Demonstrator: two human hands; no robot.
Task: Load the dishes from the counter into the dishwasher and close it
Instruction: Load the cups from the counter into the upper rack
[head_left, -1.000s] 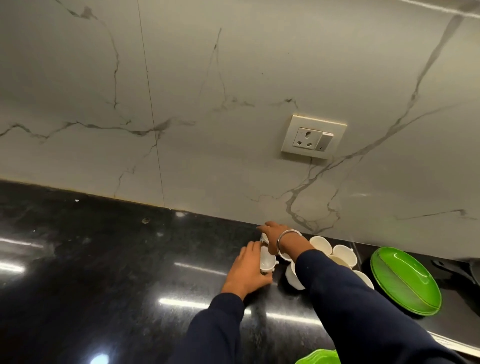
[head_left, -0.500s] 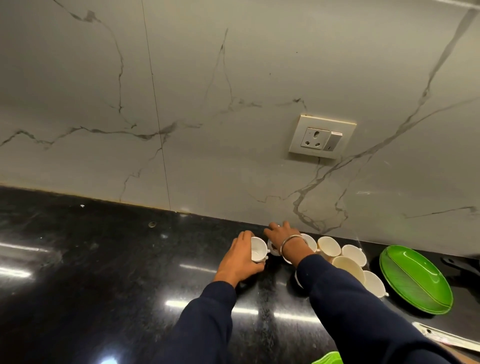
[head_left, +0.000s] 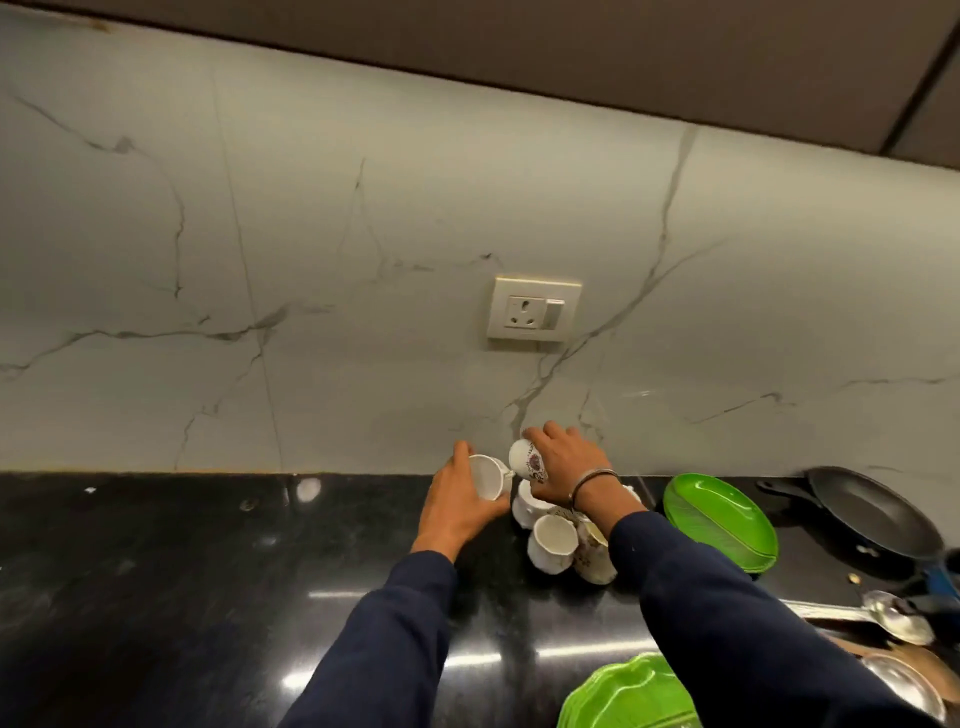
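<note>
Counter (head_left: 208, 571): black, glossy, bearing every dish.
Green plate (head_left: 722, 514): lying right of the cups; probably light, slick.
Cup cluster (head_left: 553, 540): sitting mid-counter; likely fragile.
Left hand (head_left: 457, 499): curling round a white cup (head_left: 488, 475).
Right hand (head_left: 563, 467): gripping a tilted patterned cup (head_left: 530, 460); body hold looks safest.

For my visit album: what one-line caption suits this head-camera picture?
Each hand lifts a white cup, left hand and right hand, from a cluster of cups on the black counter.

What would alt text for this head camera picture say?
Each hand holds a white cup, left hand and right hand, above more cups on a black counter, beside a green plate and frying pan.
</note>
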